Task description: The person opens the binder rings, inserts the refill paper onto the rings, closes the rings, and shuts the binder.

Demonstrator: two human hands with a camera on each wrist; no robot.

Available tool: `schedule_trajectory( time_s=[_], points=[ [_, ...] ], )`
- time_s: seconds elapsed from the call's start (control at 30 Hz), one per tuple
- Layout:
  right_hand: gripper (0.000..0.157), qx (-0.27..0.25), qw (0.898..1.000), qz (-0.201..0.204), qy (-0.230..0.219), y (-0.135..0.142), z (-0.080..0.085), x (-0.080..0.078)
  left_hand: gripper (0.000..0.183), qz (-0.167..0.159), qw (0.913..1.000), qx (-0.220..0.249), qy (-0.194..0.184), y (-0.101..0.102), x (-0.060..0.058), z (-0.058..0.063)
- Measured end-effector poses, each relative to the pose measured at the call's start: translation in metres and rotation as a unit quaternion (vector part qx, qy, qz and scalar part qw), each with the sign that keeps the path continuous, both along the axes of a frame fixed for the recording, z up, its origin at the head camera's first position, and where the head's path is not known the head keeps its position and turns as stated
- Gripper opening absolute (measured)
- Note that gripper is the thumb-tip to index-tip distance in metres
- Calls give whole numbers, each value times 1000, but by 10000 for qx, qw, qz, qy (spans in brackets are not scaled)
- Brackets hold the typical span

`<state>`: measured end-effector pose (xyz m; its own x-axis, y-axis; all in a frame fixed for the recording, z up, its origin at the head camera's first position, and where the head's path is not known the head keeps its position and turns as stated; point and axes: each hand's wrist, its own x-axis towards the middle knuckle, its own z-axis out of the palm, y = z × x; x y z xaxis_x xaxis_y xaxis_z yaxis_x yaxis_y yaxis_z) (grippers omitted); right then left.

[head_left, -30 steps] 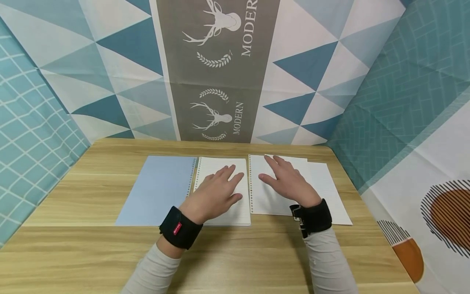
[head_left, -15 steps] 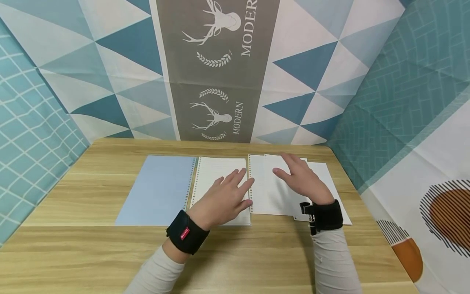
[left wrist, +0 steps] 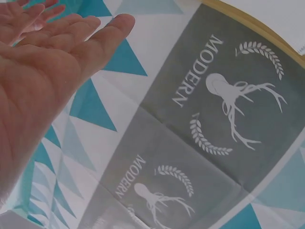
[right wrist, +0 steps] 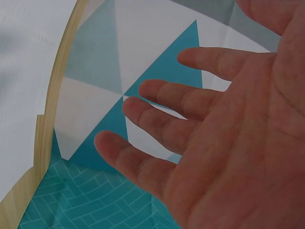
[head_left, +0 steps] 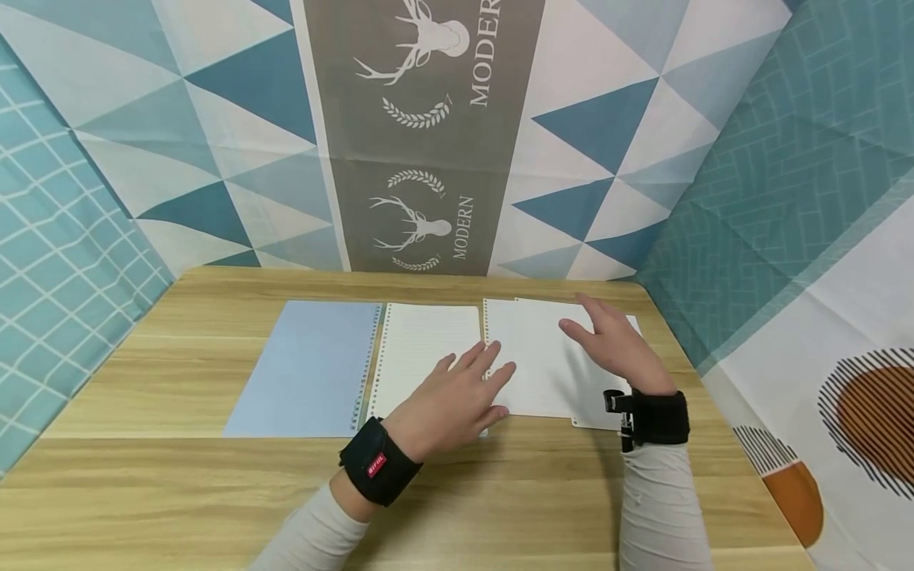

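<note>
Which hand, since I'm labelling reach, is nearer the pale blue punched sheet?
Left. The left hand is right of the pale blue punched sheet, partly over the lined page; the right hand is farther right, over the overlapping white sheets.

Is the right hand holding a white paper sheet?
No, the right hand shows a bare, open palm with nothing in it.

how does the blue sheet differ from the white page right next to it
The blue sheet looks plain, while the white page has faint lines. The blue sheet's holes run down its right edge; the white page's run down its left. Both lie flat on the wooden table.
</note>
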<state>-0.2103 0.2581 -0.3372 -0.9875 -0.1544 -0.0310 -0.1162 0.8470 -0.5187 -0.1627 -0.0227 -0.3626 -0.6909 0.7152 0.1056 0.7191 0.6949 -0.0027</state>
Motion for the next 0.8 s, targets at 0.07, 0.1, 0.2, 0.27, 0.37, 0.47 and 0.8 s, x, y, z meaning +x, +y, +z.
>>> schedule_trajectory(
  time_s=[0.07,0.1,0.2,0.27,0.37,0.47,0.8],
  points=[
    [79,-21,10000,-30,-30,4,0,1,57,-50,10000,-82,27,3,2,-1],
    [79,-14,10000,-49,-49,5,0,1,56,-79,9999,-112,58,4,3,-2],
    [81,-48,9998,-141,-152,10,0,1,56,-163,9996,-154,147,6,4,-5],
    [82,-69,9996,-192,-200,13,0,2,55,-204,9995,-151,199,7,5,-5],
    [82,-113,9995,-214,-215,18,-1,1,55,-236,9993,-165,225,8,6,-5],
    [81,-118,9994,-240,-223,22,-2,1,54,-264,9992,-203,243,9,8,-6],
    [85,-235,9981,-429,-367,35,-7,0,54,-457,9983,-283,220,17,16,-13]
  ],
)
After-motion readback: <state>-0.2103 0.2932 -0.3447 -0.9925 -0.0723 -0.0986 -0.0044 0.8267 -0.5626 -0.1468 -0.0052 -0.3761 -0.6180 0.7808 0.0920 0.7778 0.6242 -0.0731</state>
